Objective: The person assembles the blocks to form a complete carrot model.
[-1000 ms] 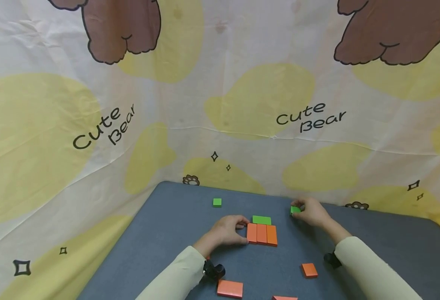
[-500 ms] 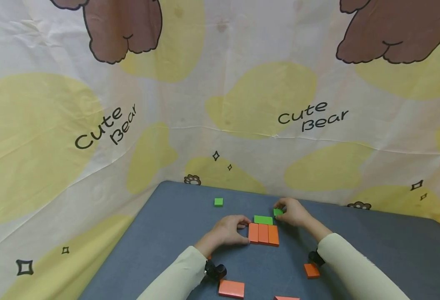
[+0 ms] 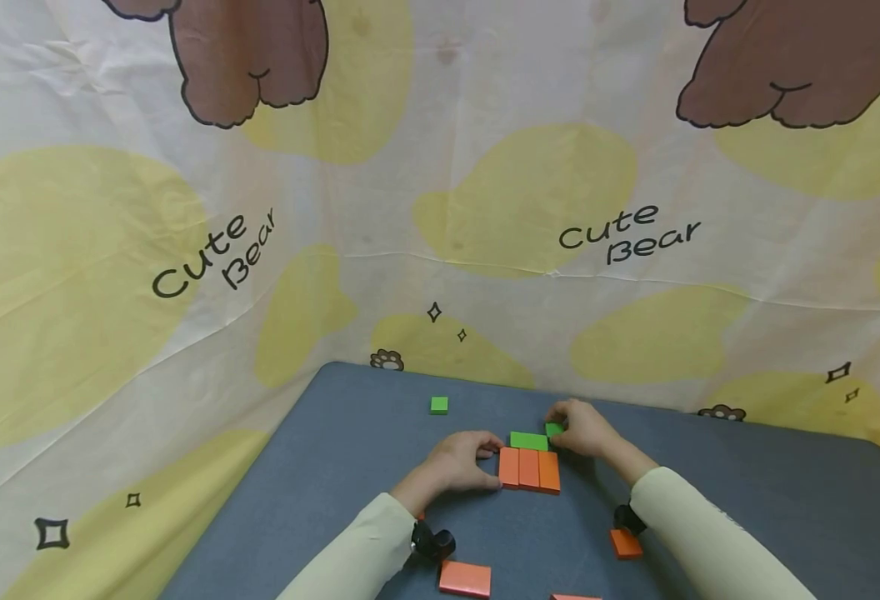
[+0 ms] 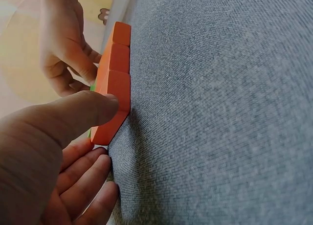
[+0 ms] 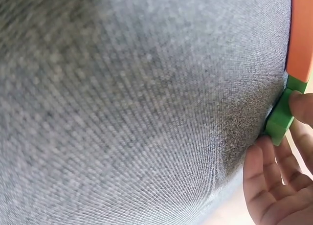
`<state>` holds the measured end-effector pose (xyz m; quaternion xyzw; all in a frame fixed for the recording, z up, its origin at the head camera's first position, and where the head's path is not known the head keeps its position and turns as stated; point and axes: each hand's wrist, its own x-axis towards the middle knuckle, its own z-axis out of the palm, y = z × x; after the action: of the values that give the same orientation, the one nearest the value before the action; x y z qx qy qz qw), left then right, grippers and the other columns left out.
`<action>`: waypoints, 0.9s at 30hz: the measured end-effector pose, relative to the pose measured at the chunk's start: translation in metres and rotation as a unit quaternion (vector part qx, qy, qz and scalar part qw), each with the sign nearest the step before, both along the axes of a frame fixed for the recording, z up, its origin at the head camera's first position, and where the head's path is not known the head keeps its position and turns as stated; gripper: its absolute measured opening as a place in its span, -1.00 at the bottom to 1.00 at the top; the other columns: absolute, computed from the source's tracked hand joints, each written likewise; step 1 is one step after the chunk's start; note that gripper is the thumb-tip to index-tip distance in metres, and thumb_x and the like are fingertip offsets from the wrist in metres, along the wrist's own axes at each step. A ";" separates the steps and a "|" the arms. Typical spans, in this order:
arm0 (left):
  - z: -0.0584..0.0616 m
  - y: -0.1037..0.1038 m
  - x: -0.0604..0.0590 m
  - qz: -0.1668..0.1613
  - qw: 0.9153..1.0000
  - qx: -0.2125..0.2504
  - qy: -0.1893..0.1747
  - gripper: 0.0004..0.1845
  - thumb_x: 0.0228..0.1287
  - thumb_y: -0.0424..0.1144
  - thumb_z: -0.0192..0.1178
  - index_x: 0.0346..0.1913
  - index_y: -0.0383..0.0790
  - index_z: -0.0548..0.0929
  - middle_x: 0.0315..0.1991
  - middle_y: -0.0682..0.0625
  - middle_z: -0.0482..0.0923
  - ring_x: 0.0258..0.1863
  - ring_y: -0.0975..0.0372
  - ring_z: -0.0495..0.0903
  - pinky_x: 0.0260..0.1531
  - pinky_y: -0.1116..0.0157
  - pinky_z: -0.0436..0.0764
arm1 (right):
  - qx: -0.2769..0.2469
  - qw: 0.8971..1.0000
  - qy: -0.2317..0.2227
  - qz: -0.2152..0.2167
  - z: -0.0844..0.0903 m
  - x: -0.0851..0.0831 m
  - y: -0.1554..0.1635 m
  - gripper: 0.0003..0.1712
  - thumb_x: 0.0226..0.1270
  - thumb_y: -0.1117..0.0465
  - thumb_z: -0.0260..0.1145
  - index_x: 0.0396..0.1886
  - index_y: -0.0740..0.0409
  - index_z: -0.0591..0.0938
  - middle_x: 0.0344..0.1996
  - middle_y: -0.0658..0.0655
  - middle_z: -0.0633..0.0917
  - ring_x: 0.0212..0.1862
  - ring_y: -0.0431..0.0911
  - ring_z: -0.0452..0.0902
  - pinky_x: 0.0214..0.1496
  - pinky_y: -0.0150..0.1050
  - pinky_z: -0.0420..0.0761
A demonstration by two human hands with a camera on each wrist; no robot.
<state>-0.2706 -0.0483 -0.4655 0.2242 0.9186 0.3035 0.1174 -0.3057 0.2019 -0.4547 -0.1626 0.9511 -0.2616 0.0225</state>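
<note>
Three orange blocks (image 3: 529, 470) lie side by side on the grey table (image 3: 380, 408), with a longer green block (image 3: 528, 441) along their far ends. At the row's left end, my left hand (image 3: 455, 462) holds the leftmost orange block (image 4: 119, 90), thumb on its near end and fingers toward its far end. My right hand (image 3: 588, 430) pinches a small green block (image 3: 553, 429) between thumb and fingers. In the right wrist view this small green block (image 5: 281, 117) sits at an angle, right at the end of the longer green block (image 5: 296, 83).
Another small green block (image 3: 439, 406) lies near the table's far edge. Toward the front are an orange block (image 3: 466, 578), a small orange block (image 3: 627, 544) beside the right wrist, and part of another orange piece (image 3: 575, 597). A printed cloth (image 3: 485, 192) hangs behind the table.
My right hand has moved left with the small green block, from apart to right beside the longer green block. My left hand has stayed at the orange row.
</note>
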 end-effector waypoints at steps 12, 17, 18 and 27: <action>-0.003 0.006 0.000 -0.007 1.000 -0.002 0.001 -0.46 -0.01 -0.05 0.46 0.11 0.06 0.59 0.08 0.15 0.62 0.06 0.31 0.61 0.09 0.22 0.54 | 0.005 1.000 -0.002 -0.006 -0.001 0.005 0.006 -0.67 0.02 0.34 0.43 -0.14 0.28 0.68 -0.23 0.17 0.69 -0.15 0.02 0.58 -0.12 -0.03 0.60; -0.001 0.006 -0.002 -0.008 0.999 0.032 -0.033 -0.46 0.00 -0.12 0.46 0.11 0.01 0.59 0.08 0.11 0.62 0.08 0.27 0.60 0.09 0.24 0.55 | 0.013 1.000 -0.015 -0.017 0.008 0.010 0.009 -0.61 0.01 0.30 0.47 -0.10 0.24 0.66 -0.17 0.22 0.64 -0.13 0.05 0.56 -0.17 -0.07 0.60; 0.000 0.005 -0.003 -0.008 0.998 0.045 -0.043 -0.47 0.01 -0.14 0.45 0.11 -0.01 0.59 0.08 0.08 0.61 0.08 0.24 0.60 0.09 0.23 0.56 | 0.015 1.000 -0.014 -0.014 0.011 0.012 0.010 -0.60 0.01 0.29 0.47 -0.08 0.25 0.65 -0.16 0.24 0.63 -0.14 0.07 0.56 -0.20 -0.07 0.60; 0.012 -0.016 -0.027 0.009 0.994 0.112 -0.007 -0.56 0.15 -0.18 0.37 0.10 -0.19 0.60 0.06 -0.06 0.62 0.01 0.08 0.64 -0.04 0.12 0.62 | -0.018 0.999 -0.040 0.027 0.023 0.043 0.008 -0.58 0.03 0.26 0.49 -0.07 0.22 0.63 -0.21 0.17 0.63 -0.20 0.02 0.58 -0.27 -0.17 0.59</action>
<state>-0.2977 -0.0640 -0.4534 0.2259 0.8801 0.4067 0.0950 -0.2623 0.2102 -0.4318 -0.1783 0.9398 -0.2842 0.0644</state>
